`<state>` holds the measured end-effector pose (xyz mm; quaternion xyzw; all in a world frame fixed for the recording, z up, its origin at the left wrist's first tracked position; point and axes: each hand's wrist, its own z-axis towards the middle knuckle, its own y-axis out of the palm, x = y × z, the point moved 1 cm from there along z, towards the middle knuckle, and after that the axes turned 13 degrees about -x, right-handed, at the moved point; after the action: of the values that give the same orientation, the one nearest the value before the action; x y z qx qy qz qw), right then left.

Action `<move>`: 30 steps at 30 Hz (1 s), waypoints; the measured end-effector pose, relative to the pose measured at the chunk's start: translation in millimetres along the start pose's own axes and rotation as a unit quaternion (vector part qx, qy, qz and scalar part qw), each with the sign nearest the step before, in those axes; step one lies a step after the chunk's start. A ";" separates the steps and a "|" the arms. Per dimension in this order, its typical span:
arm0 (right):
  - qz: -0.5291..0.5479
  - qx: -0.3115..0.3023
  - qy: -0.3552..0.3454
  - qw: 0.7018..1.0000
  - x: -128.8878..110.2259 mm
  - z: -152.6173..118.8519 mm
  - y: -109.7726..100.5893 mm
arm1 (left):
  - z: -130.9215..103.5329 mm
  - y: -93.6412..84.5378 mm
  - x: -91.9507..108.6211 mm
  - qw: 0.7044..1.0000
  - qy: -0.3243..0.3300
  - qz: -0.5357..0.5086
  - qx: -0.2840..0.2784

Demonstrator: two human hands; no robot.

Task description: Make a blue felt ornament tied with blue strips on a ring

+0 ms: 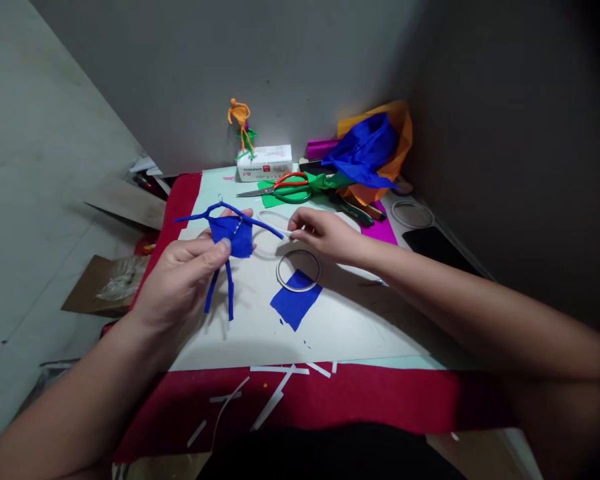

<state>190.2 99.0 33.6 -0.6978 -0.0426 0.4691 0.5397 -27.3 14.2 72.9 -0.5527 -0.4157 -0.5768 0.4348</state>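
My left hand (190, 263) grips a blue wrapped-wire figure (231, 235) by its body, the thumb pressing a flat blue piece against it. Two arms stick out sideways, two legs hang down, and a small bare wire loop tops it. My right hand (313, 233) pinches a thin white strip (289, 235) by the tip of the figure's right-hand arm. A pale loop curves behind between the hands. Below them, a ring-shaped roll of tape (279, 270) lies partly over a blue paper piece (295, 303) on the white board (350, 327).
Behind stand an orange figure (240, 117) and a white box (267, 163). Scissors (285, 187), pliers (353, 210) and crumpled blue paper (365, 150) lie at the back. Another ring (413, 213) and a dark flat object (437, 247) are at right. White strips (270, 407) litter the red cloth (380, 397).
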 end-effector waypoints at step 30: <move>0.305 0.138 -0.037 0.942 -42.3 -91.7 26.3 | -25.7 42.8 9.4 0.864 0.098 0.420 -0.260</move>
<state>219.2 -1.1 36.4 -0.5783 0.2174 0.6378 0.4598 6.7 -22.8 81.1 -0.7087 0.0652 -0.4782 0.5146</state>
